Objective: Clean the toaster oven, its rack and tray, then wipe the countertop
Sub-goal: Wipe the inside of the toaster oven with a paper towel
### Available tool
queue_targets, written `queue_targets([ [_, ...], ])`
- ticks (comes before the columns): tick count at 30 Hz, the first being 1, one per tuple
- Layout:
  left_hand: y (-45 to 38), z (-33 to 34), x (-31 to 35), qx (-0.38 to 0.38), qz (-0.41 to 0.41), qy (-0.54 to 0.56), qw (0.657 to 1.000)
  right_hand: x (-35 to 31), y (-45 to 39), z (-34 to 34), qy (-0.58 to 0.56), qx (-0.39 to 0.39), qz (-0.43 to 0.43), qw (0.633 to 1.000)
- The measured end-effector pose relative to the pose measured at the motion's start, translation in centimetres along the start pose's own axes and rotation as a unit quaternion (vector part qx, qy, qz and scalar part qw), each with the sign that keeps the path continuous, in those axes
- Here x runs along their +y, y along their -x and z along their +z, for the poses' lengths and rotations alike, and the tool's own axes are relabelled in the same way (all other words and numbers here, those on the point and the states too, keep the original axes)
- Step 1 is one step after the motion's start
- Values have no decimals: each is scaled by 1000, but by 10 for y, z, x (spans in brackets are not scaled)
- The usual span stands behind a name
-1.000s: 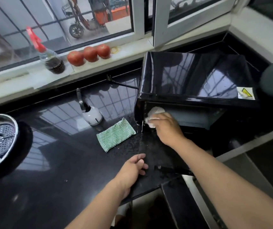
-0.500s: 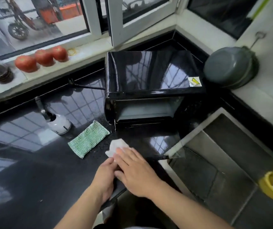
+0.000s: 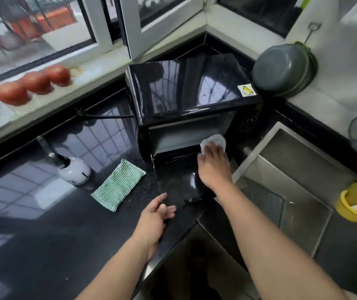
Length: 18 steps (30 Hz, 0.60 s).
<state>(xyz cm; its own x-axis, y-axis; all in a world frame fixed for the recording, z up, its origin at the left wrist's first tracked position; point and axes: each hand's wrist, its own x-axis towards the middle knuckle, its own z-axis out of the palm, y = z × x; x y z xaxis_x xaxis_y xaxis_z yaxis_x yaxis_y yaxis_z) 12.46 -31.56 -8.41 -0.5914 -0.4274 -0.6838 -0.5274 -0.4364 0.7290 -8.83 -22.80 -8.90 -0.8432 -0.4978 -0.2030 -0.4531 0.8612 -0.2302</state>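
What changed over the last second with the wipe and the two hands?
The right hand carried the white wipe from the oven mouth's left edge down onto the open door, then up to the mouth's right corner. The left hand stayed at the door's front edge throughout. The toaster oven, green cloth and white bottle kept their places on the countertop; the door stayed open.

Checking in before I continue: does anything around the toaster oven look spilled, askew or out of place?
Mostly fine. The countertop between the green scrub pad and the open oven door is speckled with droplets or crumbs, not yet wiped. The pad lies askew there. The right hand presses a white cloth at the toaster oven opening.
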Motion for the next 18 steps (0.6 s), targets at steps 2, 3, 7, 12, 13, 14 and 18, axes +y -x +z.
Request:
queue_targets([
  [2,1,-2,-1,-9,0,4,1000,-46,18,15,-3,-5,-110,994],
  [3,2,-2,-1,-15,1,5,1000,-68,35,23,10,-23,-193,981],
  [7,0,-4,0,-20,-11,8,1000,-59,34,21,29,47,-239,969],
  [12,-1,-3,-2,-25,-5,26,999,-4,21,0,48,39,25,998],
  [13,0,-3,-2,-24,-2,36,999,-23,27,5,55,41,-26,997],
  [14,0,-1,-2,-24,2,45,999,-43,38,12,44,48,-95,993],
  [18,2,-5,-1,-58,-5,63,996,-67,107,44,-14,-8,-252,968],
])
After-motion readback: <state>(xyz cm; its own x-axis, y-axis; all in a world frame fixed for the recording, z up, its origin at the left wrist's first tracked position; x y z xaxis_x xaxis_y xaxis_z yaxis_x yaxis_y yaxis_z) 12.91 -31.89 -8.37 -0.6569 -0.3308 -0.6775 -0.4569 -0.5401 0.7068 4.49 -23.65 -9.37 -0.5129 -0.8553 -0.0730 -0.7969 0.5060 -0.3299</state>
